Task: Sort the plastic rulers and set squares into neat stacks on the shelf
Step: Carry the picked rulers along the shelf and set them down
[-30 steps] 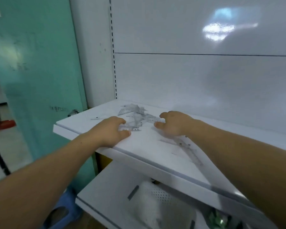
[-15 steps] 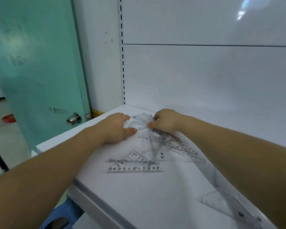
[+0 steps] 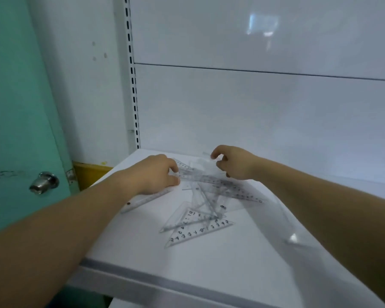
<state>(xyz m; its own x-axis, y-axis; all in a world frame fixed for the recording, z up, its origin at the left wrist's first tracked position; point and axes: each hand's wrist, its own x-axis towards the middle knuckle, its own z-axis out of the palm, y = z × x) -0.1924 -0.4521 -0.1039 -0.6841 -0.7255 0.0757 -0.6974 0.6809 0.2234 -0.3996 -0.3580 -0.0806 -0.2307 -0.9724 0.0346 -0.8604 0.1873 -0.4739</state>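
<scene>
While my right hand (image 3: 233,162) is pinching a clear piece (image 3: 206,160) off the tangled pile of rulers and set squares (image 3: 209,192) lying back-left on the shelf (image 3: 198,270), my left hand (image 3: 156,174) is gripping its left edge. Risk: overlapped neighbours may be dragging along, sliding off.

The shelf (image 3: 209,267) in front of me is plain white, with a grey strip along its front edge. The rulers (image 3: 147,200) and set squares (image 3: 198,230) are clear plastic printed with black numerals and tick marks. Past the shelf's left edge, the door (image 3: 20,107) is teal, its knob (image 3: 44,182) silver. The white upright (image 3: 132,85) carries black slots.
</scene>
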